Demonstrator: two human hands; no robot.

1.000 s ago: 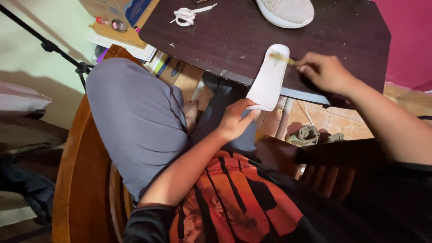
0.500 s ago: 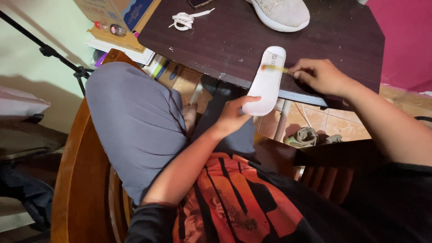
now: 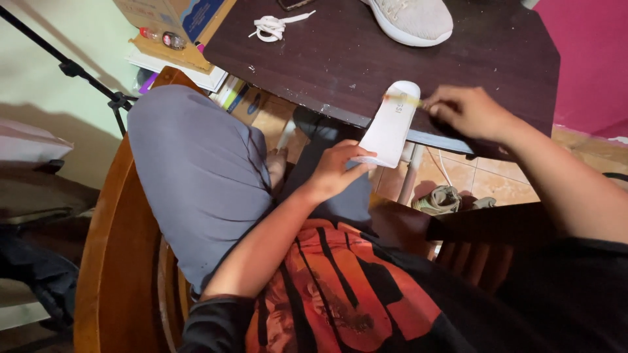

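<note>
**At the bench edge, a white insole held between two hands**

Over the near edge of the dark brown wooden bench [image 3: 340, 59], we see a flat white foam shoe insole [image 3: 390, 124] propped at a slant, its rounded toe end resting on the bench top and its heel end hanging past the rim. Our view shows the left hand [image 3: 340, 168] clamped on the lower end, fingers curled round the insole's edge. We see the right hand [image 3: 468, 110] with fingers pinched together on a thin yellowish stick-like tool [image 3: 407, 100], whose tip touches the insole near its upper end; what kind of tool it is we cannot tell. Farther back on the bench we note a white knit sneaker [image 3: 412, 19] and, well apart from it, a loose bundle of white shoelace [image 3: 271, 26]. Beside the bench, to the left, we make out a cardboard box [image 3: 173, 19] atop stacked books. Below the hands, a knee in grey fabric [image 3: 196, 170] rises above a brown wooden chair [image 3: 114, 261].
</note>
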